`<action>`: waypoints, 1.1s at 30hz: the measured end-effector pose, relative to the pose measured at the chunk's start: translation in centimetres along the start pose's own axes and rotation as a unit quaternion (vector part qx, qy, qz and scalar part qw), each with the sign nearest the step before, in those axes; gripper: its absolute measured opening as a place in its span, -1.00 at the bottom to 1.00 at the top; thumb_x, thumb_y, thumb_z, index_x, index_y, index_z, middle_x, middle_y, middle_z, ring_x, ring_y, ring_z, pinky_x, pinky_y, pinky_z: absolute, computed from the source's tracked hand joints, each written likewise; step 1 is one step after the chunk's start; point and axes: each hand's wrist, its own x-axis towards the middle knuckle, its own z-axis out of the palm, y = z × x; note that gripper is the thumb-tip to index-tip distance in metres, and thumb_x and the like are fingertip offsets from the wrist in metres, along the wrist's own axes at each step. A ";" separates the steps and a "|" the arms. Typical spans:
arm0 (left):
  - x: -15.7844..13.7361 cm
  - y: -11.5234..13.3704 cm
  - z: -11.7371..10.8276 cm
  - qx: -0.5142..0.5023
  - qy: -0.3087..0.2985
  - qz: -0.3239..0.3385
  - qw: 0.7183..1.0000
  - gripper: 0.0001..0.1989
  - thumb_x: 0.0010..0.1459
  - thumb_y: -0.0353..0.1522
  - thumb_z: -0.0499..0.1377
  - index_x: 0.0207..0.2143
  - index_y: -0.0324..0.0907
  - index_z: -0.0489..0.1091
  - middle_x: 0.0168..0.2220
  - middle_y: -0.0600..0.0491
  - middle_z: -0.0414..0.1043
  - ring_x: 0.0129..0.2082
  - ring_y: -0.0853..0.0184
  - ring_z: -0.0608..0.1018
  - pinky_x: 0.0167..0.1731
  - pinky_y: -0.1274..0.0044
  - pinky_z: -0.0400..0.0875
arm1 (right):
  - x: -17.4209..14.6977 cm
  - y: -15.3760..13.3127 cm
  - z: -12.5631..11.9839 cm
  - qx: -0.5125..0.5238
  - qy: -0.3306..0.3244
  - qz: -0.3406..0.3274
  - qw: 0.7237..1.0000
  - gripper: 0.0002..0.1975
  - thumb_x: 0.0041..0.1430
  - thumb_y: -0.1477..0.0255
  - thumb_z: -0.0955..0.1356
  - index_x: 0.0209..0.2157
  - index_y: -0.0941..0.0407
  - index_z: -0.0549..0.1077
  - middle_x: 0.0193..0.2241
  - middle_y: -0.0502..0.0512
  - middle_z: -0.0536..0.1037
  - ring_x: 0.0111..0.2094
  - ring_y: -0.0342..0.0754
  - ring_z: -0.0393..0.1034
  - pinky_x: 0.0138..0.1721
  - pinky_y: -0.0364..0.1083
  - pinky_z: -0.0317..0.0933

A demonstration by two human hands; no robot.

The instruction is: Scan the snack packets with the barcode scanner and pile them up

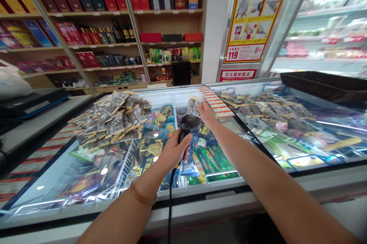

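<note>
My left hand (175,147) is closed around the handle of a black corded barcode scanner (189,122), whose head stands upright above the freezer. Its cable (170,202) runs down toward the front edge. Farther out, my right hand (206,113) pinches the edge of a small clear packet with a tan card backing (192,105). The packet is just beyond the scanner head. To the left, a large heap of similar packets (114,116) lies on the freezer's glass top. What is inside the packets is too small to make out.
Bagged frozen goods (212,156) fill the chest freezer beneath my hands. More carded packets (276,106) are spread on the right-hand glass, near a dark brown tray (323,83). A black scale-like device (31,102) stands at left. Shelves of boxes (109,12) line the back.
</note>
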 end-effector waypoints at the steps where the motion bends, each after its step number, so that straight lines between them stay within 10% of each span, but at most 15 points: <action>1: 0.0 0.0 0.0 -0.002 0.004 0.000 1.000 -0.52 0.07 0.07 0.28 -0.30 -0.12 0.27 -0.58 0.22 0.33 -0.76 0.49 0.31 -0.73 0.59 0.20 | -0.1 -0.1 0.0 -0.033 0.024 -0.002 0.999 -0.80 0.35 0.26 0.24 -0.11 0.04 0.39 -0.36 0.08 0.56 -0.23 0.06 0.50 -0.13 -0.05 0.37; 13: -3.5 3.8 -3.5 -0.115 0.161 0.005 0.980 -0.48 -0.04 0.08 0.33 -0.32 -0.12 0.28 -0.57 0.20 0.37 -0.74 0.47 0.35 -0.74 0.59 0.25 | 0.1 -1.9 0.8 0.009 -0.001 0.058 0.998 -0.67 0.29 0.27 0.28 0.04 0.07 0.35 -0.31 0.06 0.55 -0.60 -0.11 0.43 -0.58 -0.14 0.26; 23: -8.7 4.5 -14.5 -0.110 0.346 -0.013 0.932 -0.46 -0.11 0.08 0.35 -0.37 -0.14 0.29 -0.62 0.20 0.35 -0.72 0.46 0.35 -0.74 0.62 0.23 | -2.3 -12.8 10.7 0.151 -0.180 0.035 0.971 -0.66 0.14 0.30 0.41 -0.07 0.02 0.30 -0.46 -0.16 0.47 -0.68 -0.19 0.37 -0.64 -0.20 0.20; 33: -10.5 5.7 -17.0 -0.121 0.397 -0.024 0.910 -0.49 -0.11 0.00 0.34 -0.28 -0.14 0.30 -0.62 0.21 0.35 -0.74 0.45 0.33 -0.75 0.62 0.24 | -4.9 -15.5 16.9 0.049 -0.232 -0.001 0.972 -0.83 0.24 0.39 0.40 -0.12 0.06 0.43 0.00 0.09 0.58 -0.51 -0.16 0.53 -0.54 -0.18 0.31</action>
